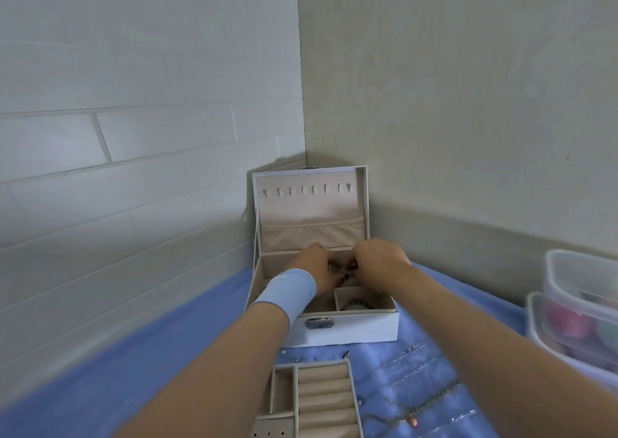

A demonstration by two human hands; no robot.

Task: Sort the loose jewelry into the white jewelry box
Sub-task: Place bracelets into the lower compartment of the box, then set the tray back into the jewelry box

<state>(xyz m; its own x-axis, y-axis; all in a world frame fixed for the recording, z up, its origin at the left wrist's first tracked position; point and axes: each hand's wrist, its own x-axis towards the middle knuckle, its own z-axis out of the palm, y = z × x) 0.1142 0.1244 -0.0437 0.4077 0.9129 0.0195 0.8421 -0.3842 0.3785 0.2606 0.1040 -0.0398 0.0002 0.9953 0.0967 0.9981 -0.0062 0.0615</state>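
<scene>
Tray (pixel 314 401) nearest; left hand (pixel 317 267), right hand (pixel 379 260) pinch beads (pixel 344 275) inside box (pixel 361 330).

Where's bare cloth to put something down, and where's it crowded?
Free: blue cloth left of the jewelry box and tray insert, toward the brick wall. Crowded: chains right of the insert up to the plastic containers; small earrings between box and insert.

Setting: home, a room corner | white-painted brick wall (pixel 133 136) and plain plaster wall (pixel 468 103) noted | surface covered with blue cloth (pixel 167 354) (quilted, bedding-like) | white jewelry box (pixel 351 331) set open on it | clear plastic tubs (pixel 582 303) stacked at right
</scene>
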